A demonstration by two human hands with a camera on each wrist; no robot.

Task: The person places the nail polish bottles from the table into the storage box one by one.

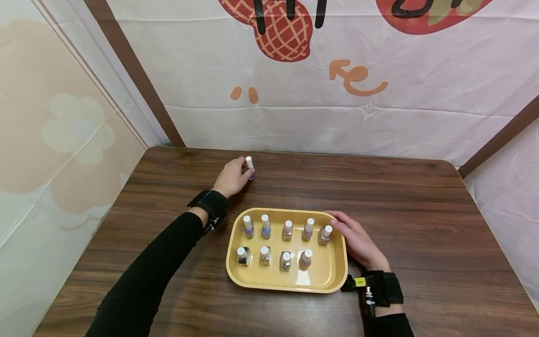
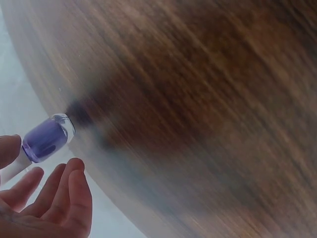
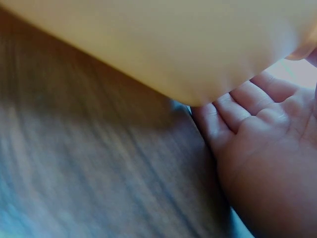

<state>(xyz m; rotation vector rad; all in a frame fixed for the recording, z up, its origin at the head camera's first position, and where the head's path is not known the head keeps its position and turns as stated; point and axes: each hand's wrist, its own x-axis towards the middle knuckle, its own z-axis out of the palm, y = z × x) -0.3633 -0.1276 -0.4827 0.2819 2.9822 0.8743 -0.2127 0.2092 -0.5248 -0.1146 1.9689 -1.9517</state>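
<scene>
Near the table's back edge, my left hand (image 1: 232,178) pinches a nail polish bottle (image 1: 251,169) with a white cap and purple polish. In the left wrist view, the thumb and index finger are at the cap of this bottle (image 2: 47,139), with the other fingers curled below. My right hand (image 1: 357,238) grips the right end of a yellow tray (image 1: 324,280), thumb at the rim. The right wrist view shows the fingers against the outside of the tray wall (image 3: 188,54). Several white-capped nail polish bottles (image 1: 287,230) stand in two rows in the tray.
The brown wood-grain table (image 1: 421,210) reaches back to a printed white cloth wall (image 1: 294,121). Another cloth wall (image 1: 63,164) rises along the left side. Inside the tray, the front row ends at a pinkish bottle (image 1: 305,259).
</scene>
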